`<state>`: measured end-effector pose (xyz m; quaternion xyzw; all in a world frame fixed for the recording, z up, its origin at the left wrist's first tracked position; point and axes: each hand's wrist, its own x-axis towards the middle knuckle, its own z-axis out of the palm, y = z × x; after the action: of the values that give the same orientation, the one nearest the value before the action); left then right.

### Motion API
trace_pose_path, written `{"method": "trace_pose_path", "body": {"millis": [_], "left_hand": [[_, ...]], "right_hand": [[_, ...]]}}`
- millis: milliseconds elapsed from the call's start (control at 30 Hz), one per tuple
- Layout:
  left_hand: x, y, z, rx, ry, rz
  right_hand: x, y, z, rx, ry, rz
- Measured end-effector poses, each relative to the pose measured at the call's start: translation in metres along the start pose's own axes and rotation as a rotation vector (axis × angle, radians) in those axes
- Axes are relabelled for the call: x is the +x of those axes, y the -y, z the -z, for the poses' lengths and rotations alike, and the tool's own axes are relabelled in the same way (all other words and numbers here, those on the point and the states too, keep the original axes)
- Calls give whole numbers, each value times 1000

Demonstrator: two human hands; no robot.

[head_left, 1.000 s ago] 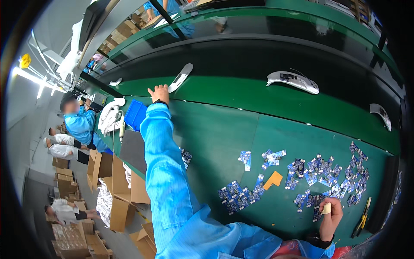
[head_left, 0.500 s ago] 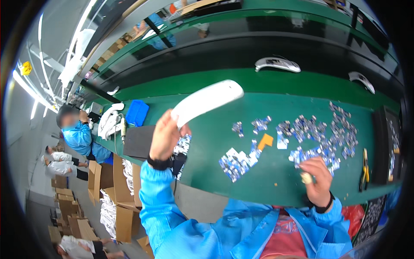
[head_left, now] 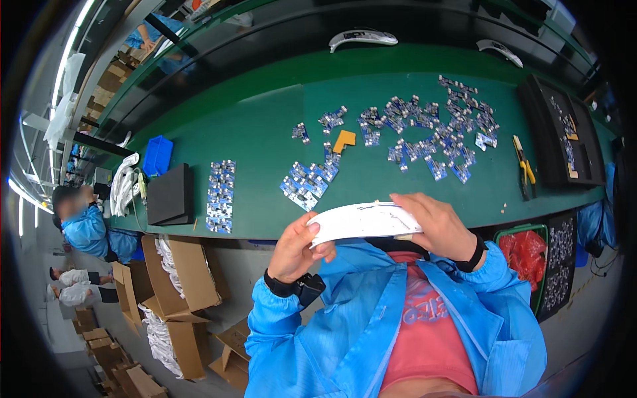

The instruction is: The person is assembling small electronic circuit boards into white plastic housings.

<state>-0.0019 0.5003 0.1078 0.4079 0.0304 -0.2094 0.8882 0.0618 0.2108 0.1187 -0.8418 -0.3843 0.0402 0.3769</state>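
Note:
Both my hands hold a white curved plastic shell (head_left: 361, 222) level, just off the bench's near edge. My left hand (head_left: 292, 252) pinches its left end between thumb and fingers. My right hand (head_left: 441, 229) is wrapped over the right end; a small beige piece (head_left: 403, 237) shows beneath that end, and how it is held is hidden. Beyond the shell lies a cluster of small blue circuit boards (head_left: 308, 182), with an orange angled piece (head_left: 344, 141) at its far side. More loose boards (head_left: 458, 132) spread to the right, and another group stands in neat rows (head_left: 221, 196) at left.
On the green bench (head_left: 259, 152) are a black block (head_left: 170, 196), a blue bin (head_left: 158, 156), yellow-handled pliers (head_left: 523, 162) and a black tray (head_left: 534, 126). Two white shells (head_left: 363, 38) lie at the back. Cartons (head_left: 192, 278) stand left below; a co-worker (head_left: 86, 229) sits far left.
The shell has come down from the raised left hand to in front of my body. My right hand has moved from near the boards onto its right end. The view has tilted downward.

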Motion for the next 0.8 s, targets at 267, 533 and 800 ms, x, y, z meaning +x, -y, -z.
{"method": "trace_pose_path", "body": {"millis": [267,533,800], "left_hand": [[-20,9,-11,-4,-61,-6],[12,49,-34,-251,29,-206],[29,54,-38,38,-90,-194]], "right_hand": [[-5,14,2,420,-58,-195],[-8,13,-20,271,-279,-195],[12,0,-25,425,-327,-312]]}}
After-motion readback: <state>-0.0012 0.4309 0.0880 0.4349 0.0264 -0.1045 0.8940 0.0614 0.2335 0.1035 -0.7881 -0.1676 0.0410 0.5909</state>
